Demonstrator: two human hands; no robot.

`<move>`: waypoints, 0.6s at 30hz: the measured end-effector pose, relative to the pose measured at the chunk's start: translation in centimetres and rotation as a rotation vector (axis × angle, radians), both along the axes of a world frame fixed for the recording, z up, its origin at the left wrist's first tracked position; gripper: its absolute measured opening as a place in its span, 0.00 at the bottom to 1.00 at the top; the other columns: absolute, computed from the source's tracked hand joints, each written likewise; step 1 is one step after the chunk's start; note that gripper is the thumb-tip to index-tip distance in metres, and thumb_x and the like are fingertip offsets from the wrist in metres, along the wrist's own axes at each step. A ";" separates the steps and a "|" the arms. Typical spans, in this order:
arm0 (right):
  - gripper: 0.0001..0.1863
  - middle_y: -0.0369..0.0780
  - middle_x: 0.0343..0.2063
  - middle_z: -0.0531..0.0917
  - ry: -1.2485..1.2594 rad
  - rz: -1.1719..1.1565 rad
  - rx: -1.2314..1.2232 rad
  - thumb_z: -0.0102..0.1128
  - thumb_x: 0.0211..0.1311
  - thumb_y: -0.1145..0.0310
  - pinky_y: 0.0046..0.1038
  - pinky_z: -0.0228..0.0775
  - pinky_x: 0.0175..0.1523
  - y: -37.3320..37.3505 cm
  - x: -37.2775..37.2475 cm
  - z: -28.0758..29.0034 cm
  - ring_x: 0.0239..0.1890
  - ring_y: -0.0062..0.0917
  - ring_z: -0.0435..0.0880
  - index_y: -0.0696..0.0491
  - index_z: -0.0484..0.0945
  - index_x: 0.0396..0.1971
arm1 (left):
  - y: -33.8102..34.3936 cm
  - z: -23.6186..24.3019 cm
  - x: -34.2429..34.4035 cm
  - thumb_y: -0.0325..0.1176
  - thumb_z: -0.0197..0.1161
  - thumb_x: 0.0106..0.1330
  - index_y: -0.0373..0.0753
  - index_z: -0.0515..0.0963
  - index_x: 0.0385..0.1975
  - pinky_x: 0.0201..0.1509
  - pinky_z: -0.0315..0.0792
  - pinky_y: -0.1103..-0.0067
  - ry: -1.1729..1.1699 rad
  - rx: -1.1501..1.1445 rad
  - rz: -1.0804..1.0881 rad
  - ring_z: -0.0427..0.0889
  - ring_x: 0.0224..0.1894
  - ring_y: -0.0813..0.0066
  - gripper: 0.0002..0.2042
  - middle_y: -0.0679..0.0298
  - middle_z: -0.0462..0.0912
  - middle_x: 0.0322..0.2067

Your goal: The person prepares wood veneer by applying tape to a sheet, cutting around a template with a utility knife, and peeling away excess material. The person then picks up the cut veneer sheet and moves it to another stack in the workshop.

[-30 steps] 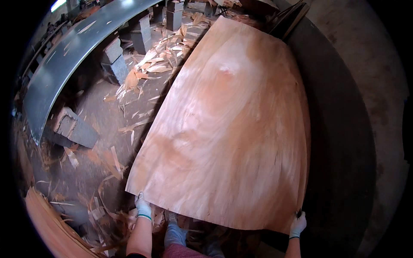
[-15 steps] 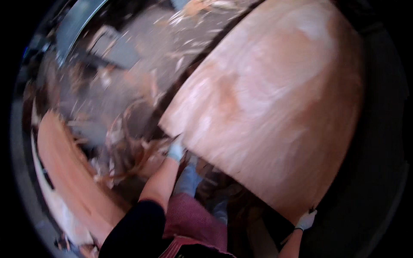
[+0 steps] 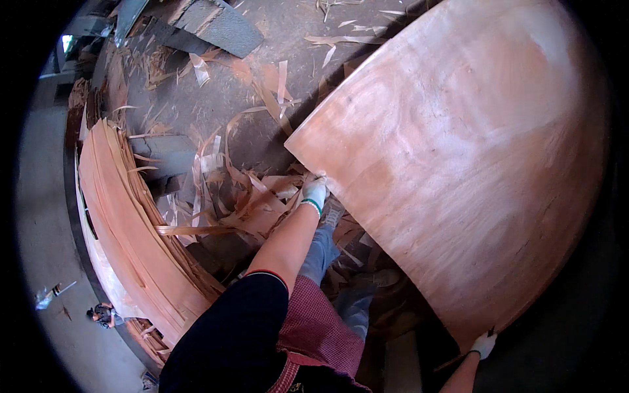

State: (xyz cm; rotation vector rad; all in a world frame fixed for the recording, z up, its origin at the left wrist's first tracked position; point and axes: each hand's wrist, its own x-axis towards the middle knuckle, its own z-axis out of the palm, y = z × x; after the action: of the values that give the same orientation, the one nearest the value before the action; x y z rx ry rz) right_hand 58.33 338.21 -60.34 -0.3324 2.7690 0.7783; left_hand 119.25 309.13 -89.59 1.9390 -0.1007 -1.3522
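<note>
A large reddish-brown wood veneer sheet (image 3: pixel 445 157) fills the right half of the view, its near edge slanting between my two hands. My left hand (image 3: pixel 314 191), in a white glove with a green cuff, is closed on that edge a little in from the left corner. Down at the near right corner, my right hand (image 3: pixel 483 345), also gloved, grips the sheet. Its fingers are partly hidden by the corner. The underside of the sheet cannot be seen.
On the left lies a stack of veneer sheets (image 3: pixel 131 223) with ragged edges. Torn veneer scraps (image 3: pixel 255 203) litter the floor around my feet. Grey boards (image 3: pixel 223 29) lie at the far left. A person (image 3: pixel 103 314) is in the distance at lower left.
The view has shifted and become sharper. In the picture, the sheet and both hands now sit further right; the left hand is also higher. Both hands still grip the sheet.
</note>
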 end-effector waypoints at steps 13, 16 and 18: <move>0.23 0.52 0.48 0.80 -0.008 -0.029 -0.114 0.54 0.63 0.55 0.45 0.71 0.53 -2.1 -3.4 -10.4 0.51 0.47 0.79 0.56 0.73 0.51 | -3.1 4.6 4.6 0.33 0.59 0.67 0.40 0.76 0.41 0.39 0.72 0.77 0.158 0.117 -0.403 0.77 0.37 0.73 0.07 0.65 0.79 0.35; 0.20 0.51 0.47 0.81 -0.051 -0.100 -0.179 0.56 0.62 0.58 0.45 0.71 0.52 -1.9 -4.0 -12.6 0.50 0.46 0.80 0.56 0.72 0.48 | -3.8 3.6 6.8 0.34 0.60 0.67 0.40 0.76 0.45 0.40 0.75 0.79 0.049 0.152 -0.372 0.78 0.37 0.75 0.09 0.66 0.81 0.37; 0.19 0.51 0.46 0.81 0.009 -0.080 -0.180 0.57 0.62 0.59 0.45 0.72 0.51 -0.7 -5.0 -13.6 0.49 0.46 0.80 0.56 0.72 0.47 | -3.6 3.0 5.2 0.34 0.60 0.67 0.41 0.77 0.45 0.41 0.76 0.82 0.060 0.128 -0.405 0.79 0.38 0.76 0.10 0.66 0.81 0.39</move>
State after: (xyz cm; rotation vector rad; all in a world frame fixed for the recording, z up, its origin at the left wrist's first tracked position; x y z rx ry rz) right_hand 53.32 337.51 -73.94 -0.2493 2.8477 0.5138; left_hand 124.43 305.48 -86.58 2.0553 -0.4054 -1.7130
